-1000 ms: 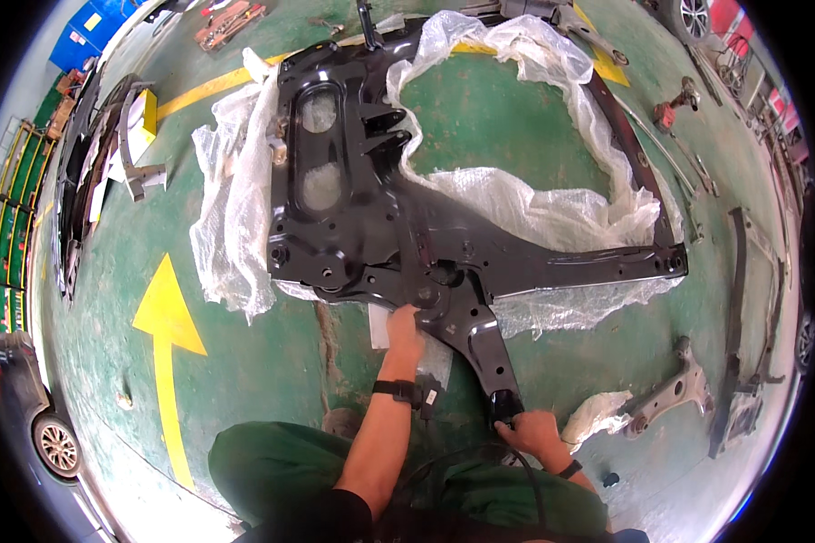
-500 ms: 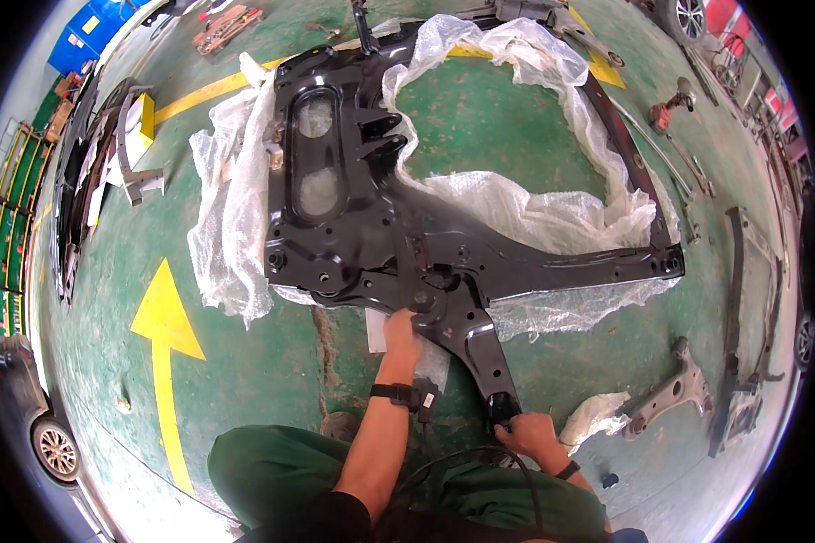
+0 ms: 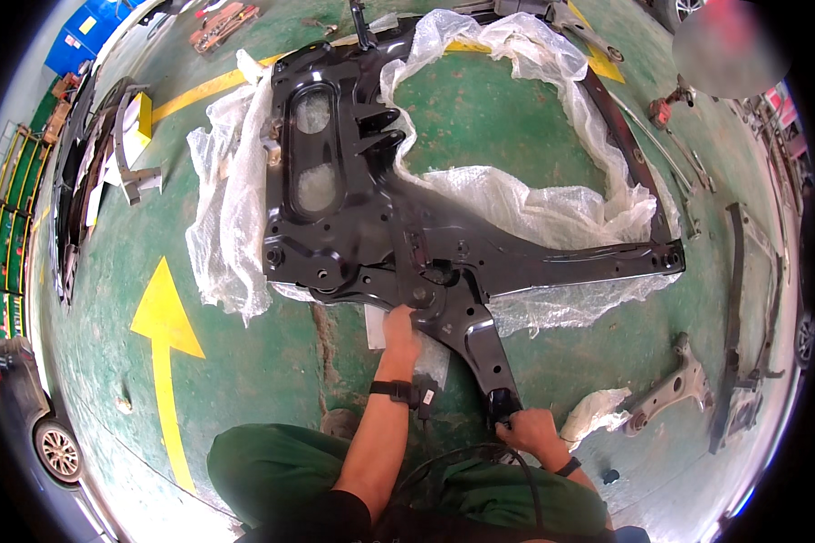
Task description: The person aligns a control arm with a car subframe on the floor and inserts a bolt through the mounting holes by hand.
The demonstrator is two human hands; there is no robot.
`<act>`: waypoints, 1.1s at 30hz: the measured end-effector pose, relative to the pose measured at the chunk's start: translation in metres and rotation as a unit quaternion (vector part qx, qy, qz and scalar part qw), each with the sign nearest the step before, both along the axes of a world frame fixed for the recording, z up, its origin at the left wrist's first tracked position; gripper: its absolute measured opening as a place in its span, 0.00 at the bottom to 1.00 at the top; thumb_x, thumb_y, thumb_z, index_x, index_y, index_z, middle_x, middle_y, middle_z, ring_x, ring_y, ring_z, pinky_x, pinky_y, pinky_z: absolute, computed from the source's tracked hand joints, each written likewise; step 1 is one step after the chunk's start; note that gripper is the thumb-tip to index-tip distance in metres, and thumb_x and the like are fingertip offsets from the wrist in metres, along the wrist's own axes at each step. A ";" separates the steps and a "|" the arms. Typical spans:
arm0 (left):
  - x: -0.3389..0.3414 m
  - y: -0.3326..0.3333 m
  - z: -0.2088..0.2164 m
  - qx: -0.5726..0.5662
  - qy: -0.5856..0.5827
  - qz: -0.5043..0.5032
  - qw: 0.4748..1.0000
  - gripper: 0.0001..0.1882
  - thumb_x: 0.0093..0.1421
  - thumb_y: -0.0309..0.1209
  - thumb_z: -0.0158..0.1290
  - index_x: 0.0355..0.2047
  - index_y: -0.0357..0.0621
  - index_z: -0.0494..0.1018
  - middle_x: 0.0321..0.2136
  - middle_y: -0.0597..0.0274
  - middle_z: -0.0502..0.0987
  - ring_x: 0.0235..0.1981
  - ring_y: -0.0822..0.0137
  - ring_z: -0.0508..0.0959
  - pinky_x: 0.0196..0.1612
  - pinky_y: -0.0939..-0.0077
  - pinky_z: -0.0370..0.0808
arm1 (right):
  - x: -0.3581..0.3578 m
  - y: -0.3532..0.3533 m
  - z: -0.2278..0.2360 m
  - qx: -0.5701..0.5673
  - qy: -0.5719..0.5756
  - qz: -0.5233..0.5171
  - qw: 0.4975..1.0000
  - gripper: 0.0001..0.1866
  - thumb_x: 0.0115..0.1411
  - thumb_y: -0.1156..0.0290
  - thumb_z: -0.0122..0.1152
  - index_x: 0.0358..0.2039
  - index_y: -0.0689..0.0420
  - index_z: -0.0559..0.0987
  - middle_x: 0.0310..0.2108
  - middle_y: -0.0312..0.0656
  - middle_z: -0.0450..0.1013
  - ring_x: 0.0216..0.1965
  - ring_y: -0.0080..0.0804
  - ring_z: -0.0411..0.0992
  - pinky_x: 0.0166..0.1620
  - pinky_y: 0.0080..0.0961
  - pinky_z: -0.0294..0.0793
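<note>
A large black car subframe (image 3: pixel 340 235) lies on the floor in front of me, with crumpled clear bubble wrap (image 3: pixel 231 195) around and under it. At its near edge, a black control arm (image 3: pixel 480 353) slants down toward my right knee. My left hand (image 3: pixel 400 330) is closed at the arm's inner end, where it meets the subframe; its fingertips are hidden by the metal. My right hand (image 3: pixel 532 431) grips the near, outer end of the same arm, its fingers curled round the tip.
A worn control arm (image 3: pixel 675 389) and a crumpled wrapper (image 3: pixel 598 416) lie to the right, beside a long frame part (image 3: pixel 738 326). A red tool (image 3: pixel 661 113) and metal bars (image 3: pixel 679 163) rest beyond. Body panels (image 3: pixel 95 172) and a yellow painted arrow (image 3: pixel 167 335) are at left.
Both hands keep their places on the control arm, with hardly any movement. The view has shifted very slightly. A blurred round patch now covers part of the upper right.
</note>
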State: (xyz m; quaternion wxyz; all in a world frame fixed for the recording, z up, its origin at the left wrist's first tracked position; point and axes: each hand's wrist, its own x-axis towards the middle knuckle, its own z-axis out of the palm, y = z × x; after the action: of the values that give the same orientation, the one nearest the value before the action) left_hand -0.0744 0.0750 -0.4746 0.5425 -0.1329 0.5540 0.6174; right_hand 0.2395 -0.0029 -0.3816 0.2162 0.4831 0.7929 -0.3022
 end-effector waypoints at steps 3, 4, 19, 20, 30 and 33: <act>0.000 0.003 0.006 -0.013 -0.031 0.036 0.999 0.18 0.55 0.23 0.60 0.48 0.38 0.75 0.47 0.61 0.76 0.49 0.63 0.74 0.58 0.66 0.67 | 0.000 -0.001 -0.001 0.006 0.005 0.004 1.000 0.26 0.54 0.46 0.58 0.18 0.58 0.82 0.19 0.53 0.75 0.25 0.54 0.76 0.32 0.48 0.75; 0.000 0.002 0.005 -0.018 -0.034 0.043 0.998 0.19 0.54 0.23 0.60 0.48 0.38 0.75 0.47 0.61 0.76 0.49 0.63 0.74 0.57 0.66 0.67 | 0.000 -0.002 -0.001 0.007 0.004 0.007 1.000 0.25 0.54 0.46 0.58 0.18 0.58 0.82 0.19 0.53 0.75 0.25 0.54 0.76 0.32 0.48 0.75; 0.008 0.000 -0.032 0.025 0.152 -0.070 0.986 0.09 0.53 0.31 0.55 0.30 0.39 0.78 0.31 0.60 0.77 0.34 0.66 0.76 0.35 0.71 0.71 | 0.001 0.006 0.005 -0.021 -0.027 0.025 0.999 0.25 0.55 0.47 0.55 0.19 0.57 0.82 0.21 0.52 0.76 0.25 0.53 0.76 0.31 0.46 0.75; 0.003 -0.003 -0.037 0.022 0.120 -0.046 0.991 0.09 0.53 0.32 0.55 0.29 0.39 0.78 0.31 0.61 0.77 0.34 0.66 0.76 0.35 0.71 0.71 | -0.004 0.007 0.005 -0.026 -0.026 0.033 0.999 0.25 0.55 0.47 0.55 0.19 0.57 0.82 0.20 0.52 0.76 0.25 0.53 0.76 0.31 0.47 0.75; 0.006 0.004 -0.006 0.040 -0.015 0.050 0.998 0.25 0.49 0.22 0.57 0.49 0.29 0.68 0.43 0.51 0.75 0.43 0.58 0.77 0.48 0.65 0.74 | -0.003 0.001 0.001 0.018 -0.003 0.025 1.000 0.23 0.53 0.48 0.57 0.18 0.57 0.82 0.19 0.52 0.75 0.24 0.53 0.76 0.30 0.46 0.75; 0.000 0.001 -0.016 0.025 -0.008 0.068 0.997 0.24 0.50 0.22 0.57 0.49 0.29 0.69 0.42 0.52 0.75 0.42 0.58 0.77 0.48 0.65 0.74 | -0.007 0.000 0.001 0.017 0.002 0.025 1.000 0.24 0.53 0.48 0.57 0.18 0.57 0.82 0.19 0.52 0.76 0.25 0.53 0.76 0.29 0.46 0.75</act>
State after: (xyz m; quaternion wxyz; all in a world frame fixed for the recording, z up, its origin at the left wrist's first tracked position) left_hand -0.0740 0.0756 -0.4906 0.5070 -0.1619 0.5237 0.6652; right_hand 0.2328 -0.0031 -0.3804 0.2135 0.4662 0.8101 -0.2842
